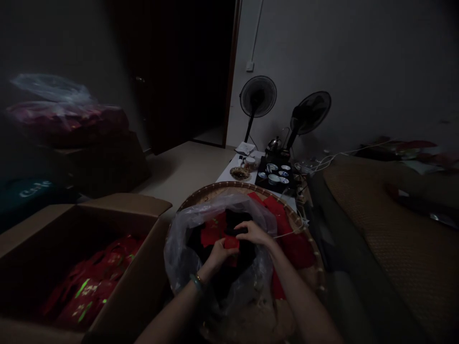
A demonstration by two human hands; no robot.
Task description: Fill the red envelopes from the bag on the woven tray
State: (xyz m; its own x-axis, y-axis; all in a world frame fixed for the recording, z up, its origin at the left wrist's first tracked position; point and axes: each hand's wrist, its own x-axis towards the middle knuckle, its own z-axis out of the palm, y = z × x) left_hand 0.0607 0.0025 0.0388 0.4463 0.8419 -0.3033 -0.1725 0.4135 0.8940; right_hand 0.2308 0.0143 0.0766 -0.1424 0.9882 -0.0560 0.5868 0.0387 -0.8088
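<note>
My left hand [216, 255], with bangles at the wrist, is closed with thumb and fingers on a small flat red piece [231, 242]. Close by, my right hand [255, 233] pinches a small dark piece [235, 231] just above the red one. Both hands are over an open clear plastic bag [176, 248] holding black, cloth-like pieces [222, 279] and a red piece with a printed mark [212, 230]. The bag lies in a round woven bamboo tray [318, 267]. Flat red pieces [292, 234] lie in the tray right of the bag. Dim light hides the fine details.
Left of the tray, an open cardboard box [143, 267] holds red packets [103, 277]. Beyond the tray, a low table [229, 172] carries a black tea tray with cups [274, 179] and a kettle [274, 143]. Two fans [258, 95] stand behind. A woven mat [387, 229] lies right.
</note>
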